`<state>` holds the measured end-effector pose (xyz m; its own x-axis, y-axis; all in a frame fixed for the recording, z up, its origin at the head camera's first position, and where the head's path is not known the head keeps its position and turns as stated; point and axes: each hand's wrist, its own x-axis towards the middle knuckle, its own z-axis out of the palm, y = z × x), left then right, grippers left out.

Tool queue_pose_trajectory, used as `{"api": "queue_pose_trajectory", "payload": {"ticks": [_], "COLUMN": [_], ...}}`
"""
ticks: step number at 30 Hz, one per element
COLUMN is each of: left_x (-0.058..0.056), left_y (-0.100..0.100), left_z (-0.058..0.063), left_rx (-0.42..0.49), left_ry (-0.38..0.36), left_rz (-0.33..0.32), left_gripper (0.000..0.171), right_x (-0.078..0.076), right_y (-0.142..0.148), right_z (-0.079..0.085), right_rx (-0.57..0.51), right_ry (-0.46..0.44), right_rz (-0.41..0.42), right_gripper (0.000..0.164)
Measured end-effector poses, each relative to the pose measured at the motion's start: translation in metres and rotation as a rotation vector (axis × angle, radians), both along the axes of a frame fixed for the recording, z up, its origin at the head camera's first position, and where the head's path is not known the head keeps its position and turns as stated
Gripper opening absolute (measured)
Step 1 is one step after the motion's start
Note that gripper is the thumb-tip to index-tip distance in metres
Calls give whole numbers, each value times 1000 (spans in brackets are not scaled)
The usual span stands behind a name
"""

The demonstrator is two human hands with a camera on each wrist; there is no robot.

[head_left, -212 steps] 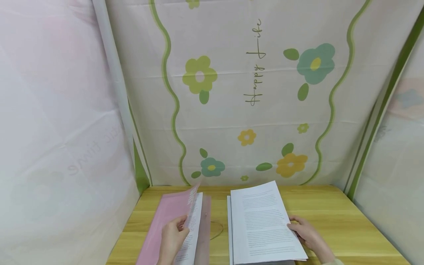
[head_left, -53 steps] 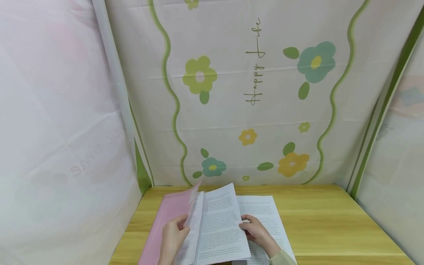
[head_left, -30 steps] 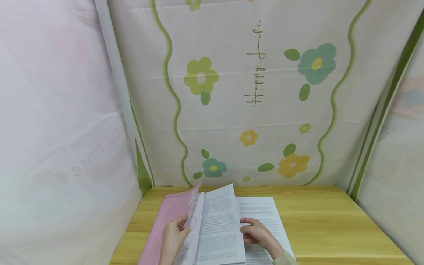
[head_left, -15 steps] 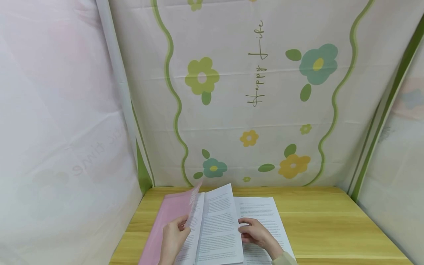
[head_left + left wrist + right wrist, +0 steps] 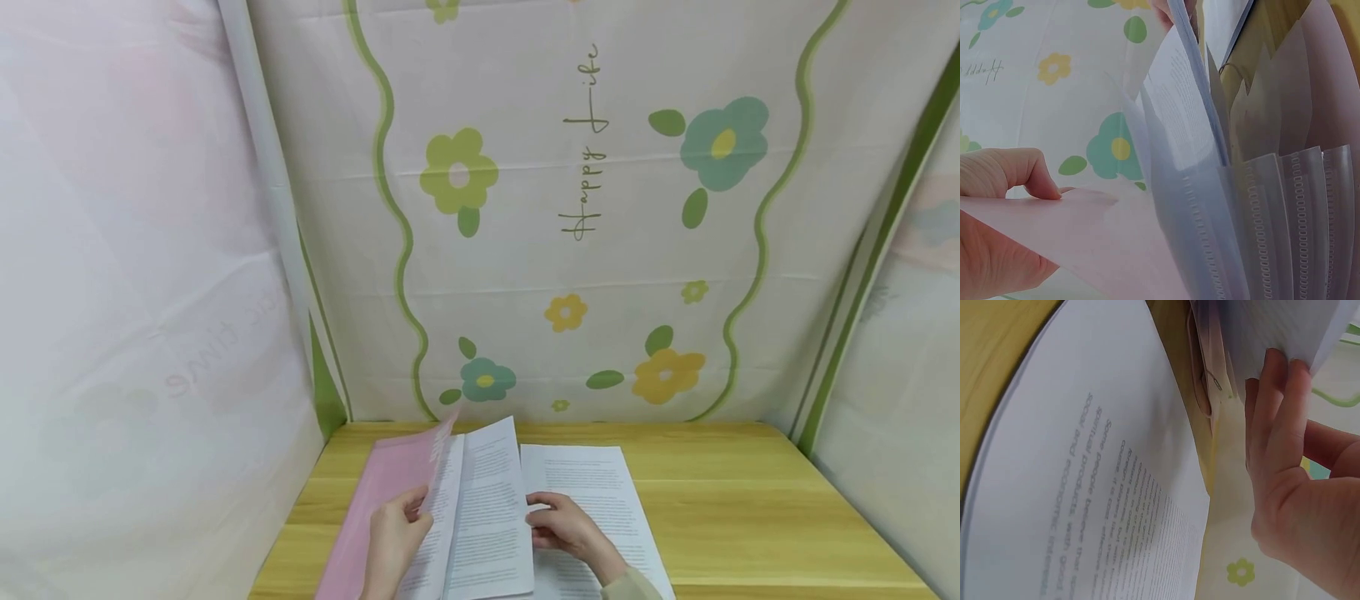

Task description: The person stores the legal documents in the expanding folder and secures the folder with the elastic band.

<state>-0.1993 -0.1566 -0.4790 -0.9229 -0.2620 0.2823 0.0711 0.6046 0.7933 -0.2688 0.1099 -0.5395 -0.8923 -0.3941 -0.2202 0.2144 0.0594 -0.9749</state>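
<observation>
On the left of the table lies a pink expanding file folder [image 5: 375, 487], its front cover lifted. My left hand [image 5: 393, 533] pinches the cover's edge between thumb and fingers. Clear tabbed dividers [image 5: 1266, 231] fan out behind that cover in the left wrist view. My right hand [image 5: 566, 527] holds a batch of printed sheets [image 5: 491, 517] by the right edge, thumb on one side and fingers on the other. The left part of the sheets is inside a folder pocket, hidden by it. Under my right hand lies another stack of printed paper [image 5: 600, 492].
The wooden table [image 5: 750, 508] extends to the right of the paper stack. A floral cloth wall [image 5: 517, 250] stands behind it, with more cloth at both sides. A thin elastic cord [image 5: 1195, 369] hangs at the folder's edge.
My right hand has carried the sheets from the right stack leftward into the folder. Over the last second they slid further left into it. My left hand keeps holding the cover up.
</observation>
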Motion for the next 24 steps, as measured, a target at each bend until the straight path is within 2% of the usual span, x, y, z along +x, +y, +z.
{"api": "queue_pose_trajectory", "payload": {"ticks": [13, 24], "left_x": [1, 1], "left_y": [0, -1], "left_z": [2, 1], "left_rx": [17, 8], "left_ry": [4, 14], "left_rz": [-15, -26], "left_gripper": [41, 42], "right_x": [0, 0], "right_y": [-9, -22], "right_z": [2, -1], "right_rx": [-46, -32], "right_ry": [-3, -10], "right_rz": [60, 60], "right_gripper": [48, 48]}}
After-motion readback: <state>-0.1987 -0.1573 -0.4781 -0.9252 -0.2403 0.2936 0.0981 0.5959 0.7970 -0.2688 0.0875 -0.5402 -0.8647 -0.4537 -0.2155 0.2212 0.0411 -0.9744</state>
